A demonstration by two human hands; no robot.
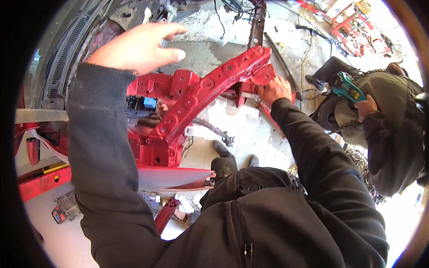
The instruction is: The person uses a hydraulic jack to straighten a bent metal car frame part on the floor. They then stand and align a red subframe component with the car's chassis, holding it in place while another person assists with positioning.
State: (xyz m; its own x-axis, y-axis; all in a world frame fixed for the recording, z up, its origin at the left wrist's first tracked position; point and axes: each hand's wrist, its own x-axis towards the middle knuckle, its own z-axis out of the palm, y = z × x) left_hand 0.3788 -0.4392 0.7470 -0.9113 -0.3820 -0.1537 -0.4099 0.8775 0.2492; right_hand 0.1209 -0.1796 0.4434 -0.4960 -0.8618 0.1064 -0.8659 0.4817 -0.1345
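Over the car's engine bay, my left hand (pixel 140 47) is raised with its fingers stretched out and thumb apart, holding nothing. Below it runs a red body rail (pixel 201 89), a painted metal beam with several holes, slanting up to the right. My right hand (pixel 276 91) is at the far end of this rail, its fingers curled round a red bracket (pixel 262 76). The fingertips are partly hidden behind the metal. A blue-topped connector block (pixel 149 103) and dark wiring sit under the rail, beside my left sleeve.
At the right, a crouching co-worker's hand (pixel 367 108) holds a teal tool (pixel 346 87), near a chain (pixel 337 129). Red metal equipment (pixel 359 31) stands at the far right. A red-and-grey body panel (pixel 174 177) juts out before my legs. A tool case (pixel 67 207) lies lower left.
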